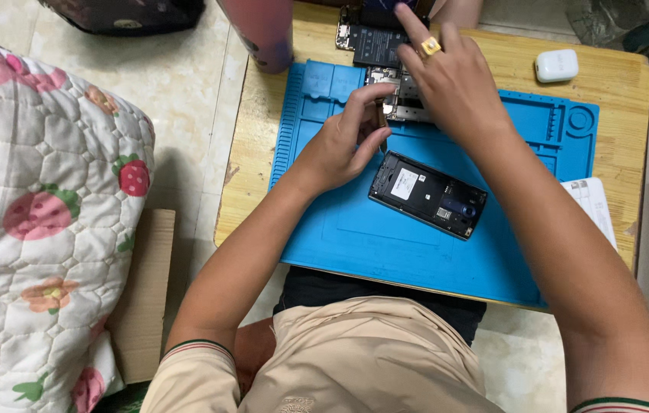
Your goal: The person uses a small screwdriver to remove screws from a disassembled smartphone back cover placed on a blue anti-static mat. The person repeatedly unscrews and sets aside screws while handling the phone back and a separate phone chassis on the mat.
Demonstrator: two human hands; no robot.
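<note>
My left hand (343, 141) pinches a thin tool (382, 126), its tip pointing down just above the upper end of an opened black phone (427, 193) lying on the blue work mat (355, 237). My right hand (450, 76), a gold ring on one finger, rests over a small circuit board (389, 80) at the mat's far edge, one finger stretched toward a second opened phone with a dark battery (374, 42) beyond the mat.
A small wooden table (252, 153) carries the mat. A pink bottle (263, 34) stands at its far left, a white earbud case (556, 65) far right, white paper (592, 203) at the right edge. A strawberry quilt (41, 206) lies left.
</note>
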